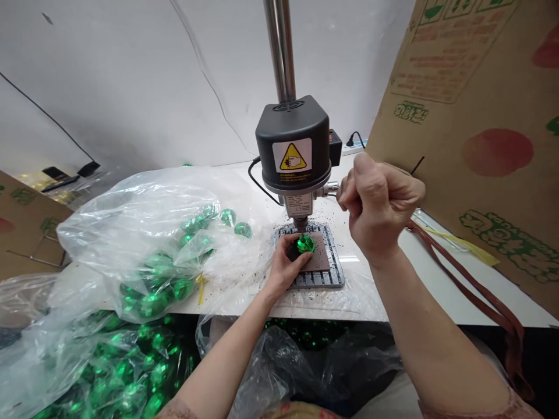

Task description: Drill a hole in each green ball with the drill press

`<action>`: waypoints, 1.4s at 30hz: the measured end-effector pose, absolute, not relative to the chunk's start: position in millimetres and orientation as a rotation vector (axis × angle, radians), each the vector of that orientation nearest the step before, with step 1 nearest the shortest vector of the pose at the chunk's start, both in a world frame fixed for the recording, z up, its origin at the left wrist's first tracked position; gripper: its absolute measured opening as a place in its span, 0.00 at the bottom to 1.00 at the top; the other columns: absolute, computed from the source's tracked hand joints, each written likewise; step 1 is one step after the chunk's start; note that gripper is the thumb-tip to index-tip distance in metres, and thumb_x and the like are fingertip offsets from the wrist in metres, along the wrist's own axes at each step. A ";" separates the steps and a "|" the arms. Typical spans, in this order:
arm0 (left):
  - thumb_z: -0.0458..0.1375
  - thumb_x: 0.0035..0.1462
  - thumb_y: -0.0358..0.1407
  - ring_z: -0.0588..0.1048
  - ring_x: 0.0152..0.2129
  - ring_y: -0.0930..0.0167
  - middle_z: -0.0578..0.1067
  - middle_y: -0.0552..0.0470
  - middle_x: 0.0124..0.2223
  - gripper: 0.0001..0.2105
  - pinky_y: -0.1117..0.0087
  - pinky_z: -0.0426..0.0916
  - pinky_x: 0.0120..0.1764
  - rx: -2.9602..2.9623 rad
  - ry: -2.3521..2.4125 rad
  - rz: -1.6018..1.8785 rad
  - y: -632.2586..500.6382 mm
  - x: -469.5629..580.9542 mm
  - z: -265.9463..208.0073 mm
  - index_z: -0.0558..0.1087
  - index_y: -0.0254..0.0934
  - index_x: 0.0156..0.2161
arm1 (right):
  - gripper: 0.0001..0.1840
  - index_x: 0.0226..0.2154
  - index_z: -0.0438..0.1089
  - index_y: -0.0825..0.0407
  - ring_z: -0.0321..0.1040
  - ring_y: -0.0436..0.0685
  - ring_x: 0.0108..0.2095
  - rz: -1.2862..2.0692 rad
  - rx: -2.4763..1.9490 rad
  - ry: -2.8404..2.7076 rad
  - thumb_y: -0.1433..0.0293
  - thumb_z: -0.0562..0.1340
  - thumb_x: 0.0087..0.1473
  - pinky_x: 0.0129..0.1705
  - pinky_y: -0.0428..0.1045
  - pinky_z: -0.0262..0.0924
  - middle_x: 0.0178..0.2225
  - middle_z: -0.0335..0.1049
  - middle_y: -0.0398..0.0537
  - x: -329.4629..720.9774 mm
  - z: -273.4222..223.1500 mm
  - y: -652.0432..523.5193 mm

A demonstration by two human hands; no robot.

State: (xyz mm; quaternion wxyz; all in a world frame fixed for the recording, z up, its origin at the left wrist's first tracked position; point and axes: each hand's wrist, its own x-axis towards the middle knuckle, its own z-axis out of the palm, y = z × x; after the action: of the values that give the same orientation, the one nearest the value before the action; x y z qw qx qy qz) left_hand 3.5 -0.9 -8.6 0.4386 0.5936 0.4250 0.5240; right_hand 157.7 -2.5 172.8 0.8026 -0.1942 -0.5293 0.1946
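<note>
White tabletop [449, 297] bears one drill press [292, 131], frame centre. Left hand [286, 262] grips one faceted green ball [307, 244] beneath its chuck [300, 223]; right hand [379, 203], centre-right, clenched, contents unseen. Cardboard boxes [437, 180]: two, left and right.

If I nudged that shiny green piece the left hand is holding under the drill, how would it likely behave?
The shiny green piece looks rounded, so it would probably rock or roll once free of the left hand. Its glossy surface suggests it could be a bit slippery. The crisp-looking facets hint at something stiff rather than floppy.
</note>
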 end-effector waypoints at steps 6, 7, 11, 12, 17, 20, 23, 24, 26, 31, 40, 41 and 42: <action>0.70 0.53 0.39 0.74 0.52 0.62 0.74 0.45 0.54 0.22 0.58 0.68 0.57 1.481 1.067 1.312 -2.3 4.5 -9.2 0.69 0.40 0.51 | 0.25 0.13 0.64 0.49 0.49 0.44 0.14 0.300 -0.425 -1.078 0.63 0.63 0.59 0.19 0.50 0.43 0.11 0.49 0.37 153.4 161.9 -1.8; 0.70 0.53 0.39 0.74 0.52 0.62 0.74 0.45 0.54 0.22 0.57 0.68 0.58 1.475 1.070 1.318 -2.3 4.7 -9.8 0.69 0.40 0.50 | 0.25 0.13 0.64 0.49 0.50 0.45 0.13 0.278 -0.431 -1.074 0.62 0.63 0.59 0.19 0.50 0.44 0.10 0.49 0.37 153.4 160.7 -1.7; 0.70 0.53 0.40 0.74 0.53 0.63 0.74 0.46 0.55 0.22 0.58 0.68 0.58 1.470 1.060 1.324 -2.0 4.9 -11.4 0.69 0.40 0.50 | 0.25 0.13 0.64 0.48 0.50 0.45 0.12 0.237 -0.485 -1.098 0.62 0.63 0.58 0.19 0.51 0.45 0.10 0.48 0.36 155.5 157.4 -3.6; 0.70 0.53 0.40 0.74 0.53 0.63 0.74 0.46 0.55 0.22 0.59 0.68 0.58 1.477 1.056 1.324 -2.0 4.7 -11.3 0.69 0.40 0.50 | 0.24 0.13 0.64 0.48 0.51 0.46 0.12 0.238 -0.490 -1.106 0.62 0.63 0.59 0.18 0.51 0.45 0.11 0.49 0.36 156.2 156.8 -4.6; 0.70 0.54 0.41 0.74 0.52 0.63 0.74 0.45 0.55 0.22 0.60 0.69 0.56 1.486 1.048 1.307 -2.3 4.1 -10.4 0.70 0.40 0.51 | 0.23 0.14 0.64 0.47 0.55 0.47 0.13 0.238 -0.508 -1.131 0.63 0.62 0.58 0.18 0.50 0.50 0.11 0.51 0.37 157.6 152.7 -7.5; 0.70 0.54 0.42 0.74 0.52 0.63 0.74 0.46 0.55 0.23 0.60 0.70 0.56 1.485 1.051 1.303 -1.7 3.6 -12.2 0.70 0.41 0.52 | 0.22 0.15 0.64 0.48 0.54 0.46 0.13 0.180 -0.483 -1.139 0.66 0.61 0.58 0.19 0.50 0.53 0.12 0.52 0.37 156.9 147.6 -5.6; 0.70 0.53 0.41 0.74 0.53 0.63 0.74 0.46 0.55 0.23 0.59 0.69 0.57 1.484 1.039 1.311 -0.4 3.2 -15.5 0.70 0.41 0.52 | 0.20 0.15 0.63 0.49 0.53 0.45 0.13 0.107 -0.441 -1.138 0.73 0.60 0.56 0.20 0.49 0.55 0.13 0.53 0.35 156.8 142.0 -2.6; 0.70 0.53 0.41 0.74 0.53 0.63 0.74 0.45 0.55 0.23 0.59 0.69 0.57 1.483 1.035 1.315 0.1 3.0 -16.5 0.70 0.41 0.52 | 0.19 0.15 0.63 0.49 0.54 0.44 0.14 0.095 -0.432 -1.143 0.74 0.60 0.55 0.21 0.48 0.55 0.13 0.54 0.35 156.8 140.4 -1.9; 0.70 0.54 0.41 0.73 0.54 0.62 0.73 0.45 0.56 0.23 0.58 0.68 0.59 1.486 1.026 1.319 0.5 2.9 -17.7 0.70 0.41 0.52 | 0.19 0.15 0.64 0.49 0.54 0.44 0.14 0.082 -0.427 -1.159 0.75 0.60 0.55 0.20 0.48 0.55 0.13 0.55 0.35 156.6 137.9 -1.6; 0.70 0.54 0.41 0.73 0.54 0.62 0.73 0.46 0.56 0.22 0.58 0.68 0.59 1.497 1.022 1.327 -0.2 3.1 -16.7 0.70 0.41 0.52 | 0.21 0.13 0.60 0.50 0.50 0.45 0.13 0.120 -0.366 -1.136 0.73 0.60 0.55 0.18 0.49 0.48 0.12 0.53 0.37 153.8 136.6 -4.3; 0.70 0.54 0.40 0.74 0.52 0.62 0.74 0.46 0.54 0.23 0.59 0.69 0.57 1.510 1.034 1.334 -2.7 4.2 -11.0 0.70 0.41 0.52 | 0.22 0.13 0.57 0.52 0.51 0.44 0.12 0.060 -0.262 -1.268 0.76 0.59 0.54 0.17 0.47 0.49 0.12 0.54 0.36 162.3 121.5 -1.0; 0.70 0.54 0.40 0.74 0.52 0.62 0.74 0.46 0.54 0.23 0.59 0.69 0.57 1.508 1.030 1.331 -3.1 4.2 -10.8 0.70 0.41 0.53 | 0.22 0.13 0.57 0.52 0.51 0.44 0.12 0.062 -0.257 -1.277 0.75 0.60 0.54 0.17 0.47 0.50 0.12 0.54 0.36 162.6 120.9 -1.1; 0.70 0.54 0.40 0.74 0.52 0.63 0.74 0.46 0.54 0.23 0.59 0.69 0.57 1.506 1.029 1.332 -3.5 4.2 -10.7 0.70 0.41 0.52 | 0.22 0.13 0.59 0.52 0.53 0.44 0.13 0.080 -0.279 -1.276 0.74 0.60 0.55 0.18 0.47 0.51 0.12 0.55 0.36 162.2 122.4 -1.6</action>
State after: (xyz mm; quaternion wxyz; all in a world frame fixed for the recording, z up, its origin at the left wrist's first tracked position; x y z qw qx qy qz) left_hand 4.2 -3.5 -10.7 0.4273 0.6028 0.4120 0.5332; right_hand 162.2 -1.6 122.4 0.7935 -0.1297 -0.5934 0.0374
